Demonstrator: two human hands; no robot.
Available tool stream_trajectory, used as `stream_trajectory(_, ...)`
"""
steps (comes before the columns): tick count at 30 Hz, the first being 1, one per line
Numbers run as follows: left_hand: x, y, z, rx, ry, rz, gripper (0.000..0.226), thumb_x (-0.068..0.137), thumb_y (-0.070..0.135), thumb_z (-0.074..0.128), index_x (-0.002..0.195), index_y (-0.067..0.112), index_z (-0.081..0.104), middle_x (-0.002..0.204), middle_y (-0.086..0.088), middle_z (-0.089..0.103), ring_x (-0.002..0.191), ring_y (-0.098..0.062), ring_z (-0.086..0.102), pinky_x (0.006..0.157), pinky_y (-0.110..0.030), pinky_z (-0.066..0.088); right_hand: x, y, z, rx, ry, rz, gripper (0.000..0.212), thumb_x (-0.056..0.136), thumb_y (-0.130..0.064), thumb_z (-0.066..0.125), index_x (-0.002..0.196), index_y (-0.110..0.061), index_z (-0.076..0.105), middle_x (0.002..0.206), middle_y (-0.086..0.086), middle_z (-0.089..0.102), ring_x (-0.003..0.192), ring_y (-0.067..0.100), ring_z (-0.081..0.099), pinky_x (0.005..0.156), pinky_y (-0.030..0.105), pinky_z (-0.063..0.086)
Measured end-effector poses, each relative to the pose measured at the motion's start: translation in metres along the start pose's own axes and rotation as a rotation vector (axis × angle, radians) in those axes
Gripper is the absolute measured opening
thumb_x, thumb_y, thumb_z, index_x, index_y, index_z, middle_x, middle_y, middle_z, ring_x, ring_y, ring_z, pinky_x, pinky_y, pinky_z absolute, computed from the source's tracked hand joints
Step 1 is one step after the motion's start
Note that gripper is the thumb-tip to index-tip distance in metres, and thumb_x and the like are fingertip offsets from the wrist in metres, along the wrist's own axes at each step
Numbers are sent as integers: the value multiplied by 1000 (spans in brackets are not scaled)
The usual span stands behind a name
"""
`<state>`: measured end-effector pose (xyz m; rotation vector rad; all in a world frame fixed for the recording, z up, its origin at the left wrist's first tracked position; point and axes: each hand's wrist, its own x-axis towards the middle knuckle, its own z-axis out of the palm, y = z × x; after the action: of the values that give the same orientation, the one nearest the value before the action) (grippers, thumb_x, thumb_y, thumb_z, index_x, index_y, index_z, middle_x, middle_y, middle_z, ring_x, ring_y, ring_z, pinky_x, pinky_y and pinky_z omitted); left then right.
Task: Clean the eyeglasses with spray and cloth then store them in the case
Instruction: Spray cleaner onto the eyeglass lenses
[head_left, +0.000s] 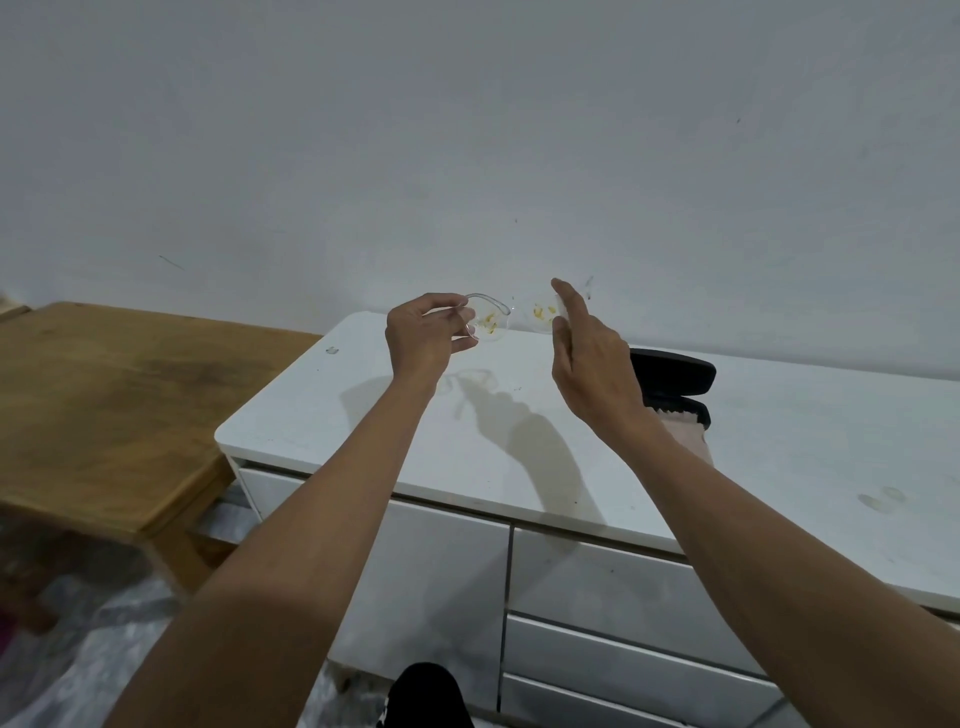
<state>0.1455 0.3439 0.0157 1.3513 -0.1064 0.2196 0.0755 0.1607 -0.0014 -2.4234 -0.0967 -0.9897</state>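
Observation:
I hold clear-framed eyeglasses up above the white cabinet top, both lenses smeared with yellow spots. My left hand pinches the left end of the frame. My right hand grips the right end by the lens, index finger pointing up. A black glasses case lies open on the cabinet just behind my right wrist, and a pale pink cloth sits in and spills out of it. No spray bottle is in view.
The white cabinet has several drawers in its front. A wooden table stands to the left, lower than the cabinet. A grey wall rises right behind the cabinet. Plastic sheeting covers the floor at lower left.

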Motion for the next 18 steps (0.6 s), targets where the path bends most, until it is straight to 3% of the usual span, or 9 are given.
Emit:
stream_trajectory(8,-1,2,1,-5,-9,-18,15,82,-7,75,97,-7,74,75,-16,69,57,-24,61,64,-33,64,3,1,3,-97,-1,15,40,110,-27,31,150,-27,38,76,8,58,64,32,47,60,38,33)
stream_trajectory(18,-1,4,5,-2,-30,-24,13,80,-8,75,91,-3,75,69,-11,68,61,-27,62,67,-36,64,4,-1,3,-19,10,6,41,107,-18,40,147,-20,43,67,10,58,64,35,54,60,43,43)
